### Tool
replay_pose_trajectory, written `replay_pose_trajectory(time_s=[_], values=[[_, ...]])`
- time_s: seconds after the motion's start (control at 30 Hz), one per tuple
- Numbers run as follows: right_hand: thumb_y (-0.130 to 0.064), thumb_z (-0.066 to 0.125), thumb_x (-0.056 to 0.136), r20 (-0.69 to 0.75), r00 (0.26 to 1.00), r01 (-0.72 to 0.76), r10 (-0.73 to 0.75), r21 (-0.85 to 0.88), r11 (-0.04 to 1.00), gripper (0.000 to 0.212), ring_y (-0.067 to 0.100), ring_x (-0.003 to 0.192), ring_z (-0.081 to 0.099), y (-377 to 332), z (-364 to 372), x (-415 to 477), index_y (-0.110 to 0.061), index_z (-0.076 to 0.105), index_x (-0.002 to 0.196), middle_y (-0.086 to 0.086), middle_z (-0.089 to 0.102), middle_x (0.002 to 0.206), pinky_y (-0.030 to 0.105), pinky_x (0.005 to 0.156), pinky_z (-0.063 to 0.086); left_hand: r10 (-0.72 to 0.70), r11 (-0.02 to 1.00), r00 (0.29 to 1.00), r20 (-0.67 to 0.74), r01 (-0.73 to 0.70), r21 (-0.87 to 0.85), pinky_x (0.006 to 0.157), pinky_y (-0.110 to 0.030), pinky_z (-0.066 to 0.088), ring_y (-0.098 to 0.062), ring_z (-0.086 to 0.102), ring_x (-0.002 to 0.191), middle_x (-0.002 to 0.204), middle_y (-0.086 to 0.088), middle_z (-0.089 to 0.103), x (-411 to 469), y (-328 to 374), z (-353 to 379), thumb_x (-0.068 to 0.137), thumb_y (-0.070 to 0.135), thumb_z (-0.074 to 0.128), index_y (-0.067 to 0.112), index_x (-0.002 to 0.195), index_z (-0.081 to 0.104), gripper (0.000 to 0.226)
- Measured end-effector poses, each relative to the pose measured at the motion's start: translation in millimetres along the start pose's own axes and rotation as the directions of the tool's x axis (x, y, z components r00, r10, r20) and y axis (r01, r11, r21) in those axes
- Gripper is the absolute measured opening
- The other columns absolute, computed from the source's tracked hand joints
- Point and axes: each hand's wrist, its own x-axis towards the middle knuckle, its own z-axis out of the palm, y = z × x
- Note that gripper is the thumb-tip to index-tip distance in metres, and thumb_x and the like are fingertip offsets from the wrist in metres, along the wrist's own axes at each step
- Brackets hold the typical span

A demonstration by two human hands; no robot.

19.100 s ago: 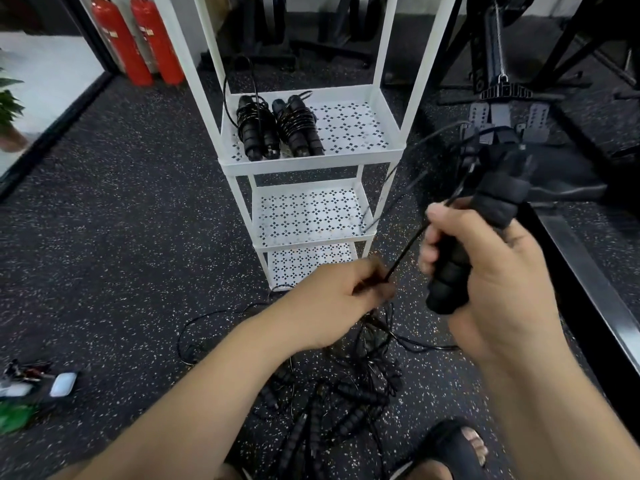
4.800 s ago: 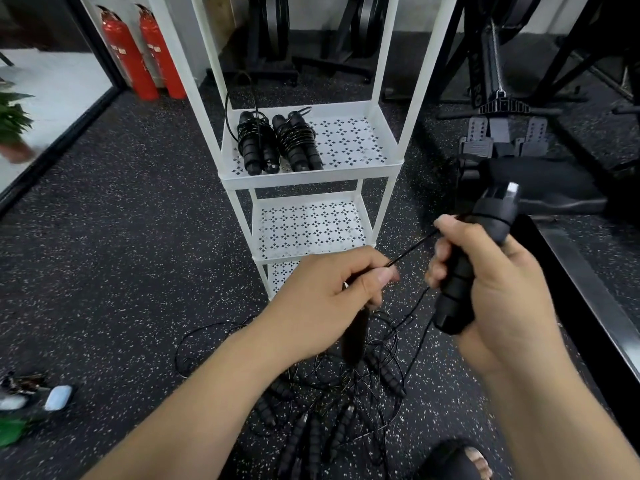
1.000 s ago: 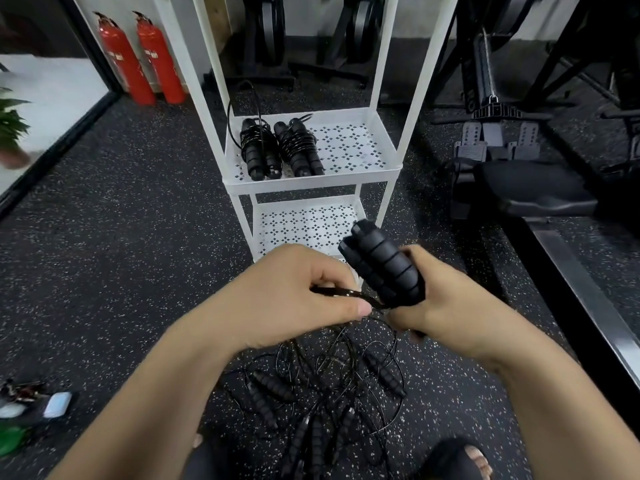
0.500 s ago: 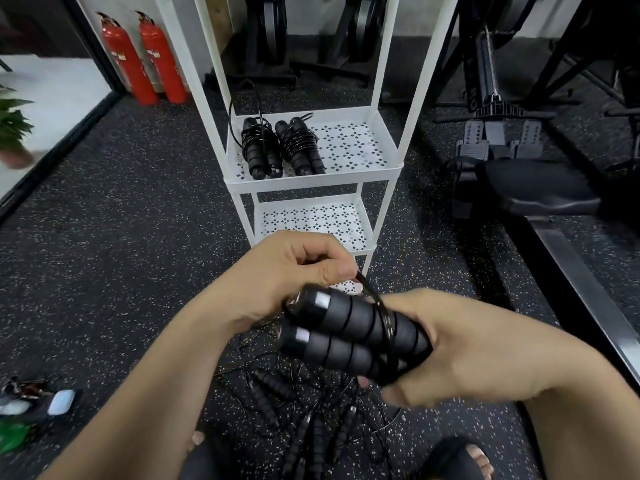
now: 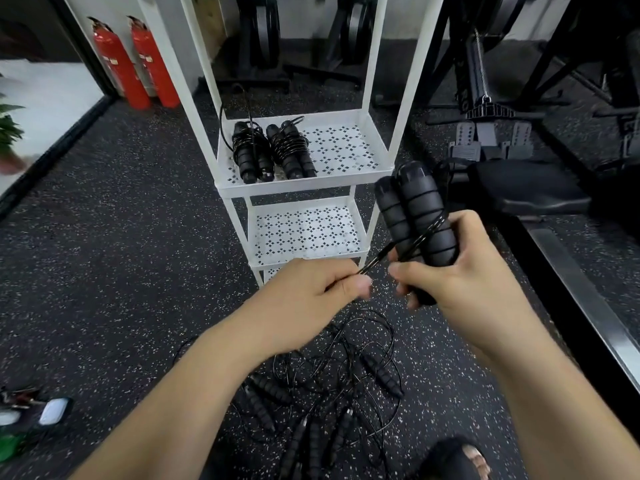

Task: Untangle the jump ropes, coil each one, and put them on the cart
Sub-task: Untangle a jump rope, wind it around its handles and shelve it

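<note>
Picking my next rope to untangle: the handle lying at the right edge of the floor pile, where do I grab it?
Grip the handle around its ribbed middle, across its length. Come from above on the right: it lies flat at the pile's edge, bare floor beside it there, cords crowding its left.

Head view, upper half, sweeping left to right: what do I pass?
Red fire extinguishers → coiled jump ropes on the cart → rope handles gripped in the right hand → black padded seat.

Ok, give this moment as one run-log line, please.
step: coiling | right hand: grips paired handles | left hand: pinches cord | cart: two coiled ropes | floor: tangled ropes
</note>
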Motion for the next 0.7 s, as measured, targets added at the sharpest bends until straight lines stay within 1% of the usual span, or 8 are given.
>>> replay_pose_trajectory(time_s=[0.07,0.13,0.23,0.3,0.4,0.5,0.63,0.7], values=[[-0.012,0.086,0.081,-0.096,0.995,-0.028,0.006,-0.221,0.975,0.053,0.034,0.063,0.073,10,1,5,-0.026,0.045,0.111,0.004,0.078,0.083,0.055,0.066,0.062,0.016,0.999,0.999,-0.051,-0.014,0.029,0.052,-0.018,0.036,-0.004,0.045,0.054,0.063,0.008,0.058,-2,3,-1,0.104,0.055,0.057,0.036,0.09,0.071,0.027],[-0.021,0.086,0.078,-0.1,0.995,-0.049,0.012,-0.379,0.924,0.055,0.028,0.066,0.074,15,1,9,-0.034,0.043,0.109,0.0,0.076,0.085,0.052,0.069,0.062,0.047,0.999,0.994,-0.095,-0.046,0.011,0.055,-0.017,0.038,-0.004,0.048,0.054,0.067,0.004,0.064,-5,6,-3,0.102,0.053,0.061,0.031,0.088,0.072,0.028],[-0.02,0.084,0.076,0.091,0.991,-0.031,0.097,-0.55,0.835,0.055,0.026,0.067,0.072,19,2,11,-0.035,0.041,0.107,0.0,0.073,0.086,0.045,0.062,0.06,0.063,0.996,0.985,-0.158,-0.073,-0.058,0.054,-0.016,0.037,-0.003,0.047,0.053,0.059,0.01,0.059,-7,7,-6,0.099,0.049,0.069,0.029,0.081,0.072,0.027],[-0.018,0.084,0.074,0.269,0.947,0.035,0.175,-0.627,0.778,0.054,0.023,0.063,0.07,19,4,8,-0.033,0.042,0.106,0.001,0.071,0.082,0.042,0.055,0.057,0.053,0.991,0.978,-0.202,-0.076,-0.107,0.055,-0.018,0.037,-0.003,0.049,0.056,0.06,0.011,0.061,-6,3,-8,0.093,0.048,0.076,0.031,0.079,0.074,0.023],[-0.009,0.083,0.073,0.507,0.801,0.069,0.318,-0.606,0.792,0.054,0.02,0.058,0.068,14,7,0,-0.034,0.045,0.104,0.006,0.075,0.079,0.045,0.054,0.056,0.026,0.984,0.977,-0.211,-0.063,-0.17,0.06,-0.019,0.041,-0.002,0.053,0.061,0.067,0.011,0.069,-5,-3,-13,0.083,0.046,0.087,0.03,0.081,0.078,0.018],[0.0,0.08,0.077,0.673,0.649,0.012,0.355,-0.476,0.879,0.059,0.026,0.069,0.071,7,4,-6,-0.028,0.05,0.119,0.015,0.078,0.094,0.045,0.061,0.057,-0.007,0.951,0.987,-0.16,-0.043,-0.306,0.063,-0.016,0.045,-0.002,0.058,0.061,0.07,0.01,0.072,-4,-7,-20,0.078,0.033,0.093,0.025,0.079,0.079,0.016],[0.011,0.079,0.086,0.79,0.545,-0.069,0.281,-0.292,0.954,0.05,0.025,0.075,0.069,-6,-6,-11,-0.014,0.049,0.116,0.016,0.078,0.106,0.037,0.059,0.052,0.053,0.925,0.987,-0.149,-0.105,-0.366,0.081,-0.03,0.053,-0.014,0.067,0.08,0.086,-0.003,0.078,-4,-16,-30,0.078,0.034,0.089,0.019,0.084,0.079,0.018],[0.013,0.079,0.087,0.815,0.536,-0.113,0.219,-0.188,0.976,0.048,0.026,0.075,0.067,-11,-9,-14,-0.009,0.048,0.118,0.02,0.077,0.109,0.033,0.057,0.05,0.05,0.885,0.989,-0.142,-0.11,-0.453,0.075,-0.024,0.052,-0.012,0.064,0.077,0.083,-0.002,0.076,-2,-19,-32,0.081,0.032,0.085,0.02,0.082,0.079,0.014]])
